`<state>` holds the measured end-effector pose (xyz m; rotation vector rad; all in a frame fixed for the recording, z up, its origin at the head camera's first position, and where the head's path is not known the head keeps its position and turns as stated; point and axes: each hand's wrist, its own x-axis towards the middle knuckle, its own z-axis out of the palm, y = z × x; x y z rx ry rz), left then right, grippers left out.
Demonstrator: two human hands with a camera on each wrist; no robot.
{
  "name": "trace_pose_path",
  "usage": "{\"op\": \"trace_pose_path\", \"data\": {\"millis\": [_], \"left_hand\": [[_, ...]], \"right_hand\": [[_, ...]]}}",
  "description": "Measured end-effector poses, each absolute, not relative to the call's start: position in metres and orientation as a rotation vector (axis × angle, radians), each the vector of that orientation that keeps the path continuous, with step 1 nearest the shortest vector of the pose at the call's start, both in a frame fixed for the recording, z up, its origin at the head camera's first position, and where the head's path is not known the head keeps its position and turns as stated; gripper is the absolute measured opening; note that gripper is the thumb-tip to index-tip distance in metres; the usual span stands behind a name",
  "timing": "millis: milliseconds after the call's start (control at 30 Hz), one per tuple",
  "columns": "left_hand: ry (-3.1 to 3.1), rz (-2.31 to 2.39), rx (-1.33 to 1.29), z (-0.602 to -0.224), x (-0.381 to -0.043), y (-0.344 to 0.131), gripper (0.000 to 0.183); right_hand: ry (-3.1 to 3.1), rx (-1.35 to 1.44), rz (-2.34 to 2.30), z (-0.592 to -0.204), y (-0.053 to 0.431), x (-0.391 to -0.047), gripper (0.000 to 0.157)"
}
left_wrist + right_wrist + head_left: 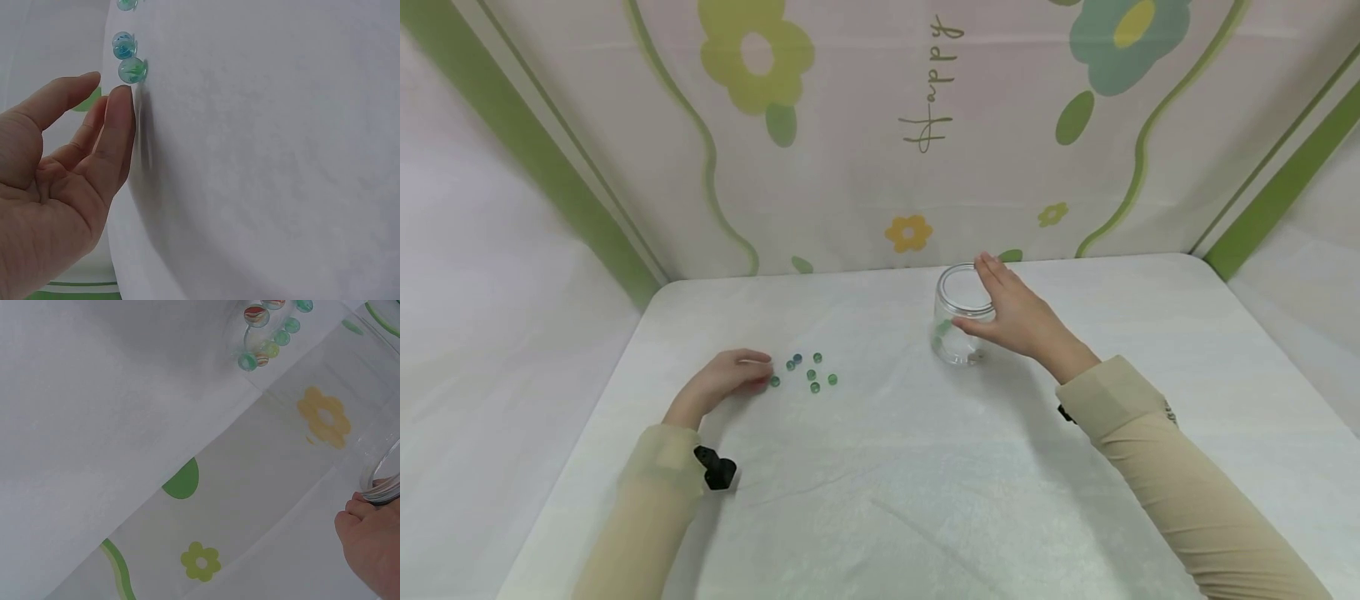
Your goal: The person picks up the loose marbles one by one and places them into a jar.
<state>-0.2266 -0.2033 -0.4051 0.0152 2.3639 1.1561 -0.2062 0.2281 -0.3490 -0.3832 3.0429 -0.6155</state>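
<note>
Several small glass marbles (811, 375) lie loosely grouped on the white cloth, mostly green, one bluish. My left hand (730, 377) is at their left side, its fingertips close to the nearest marble (132, 70). In the left wrist view, thumb and fingers stand apart with nothing between them. Upright at the back of the table is a clear jar (953, 342) with an open round mouth. My right hand (1018, 317) holds it from the right, fingers at the rim and thumb across the front. Several marbles (282, 337), green and red-striped, show at the jar's bottom.
White cloth (865, 467) covers the table. Behind it hangs a pale curtain (850, 183) printed with flowers and the word "Happy". Green-striped white fabric (475, 250) rises at the sides. A black device (717, 468) is strapped at the left wrist.
</note>
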Motion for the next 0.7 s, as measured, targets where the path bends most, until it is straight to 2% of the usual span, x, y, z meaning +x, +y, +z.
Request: {"op": "trace_pose_path", "data": {"millis": [700], "left_hand": [[2.418, 1.056, 0.051, -0.4088, -0.2237, -0.1964, 0.048]], "right_hand": [[3.036, -0.381, -0.62, -0.3493, 0.2287, -0.2054, 0.099]]}}
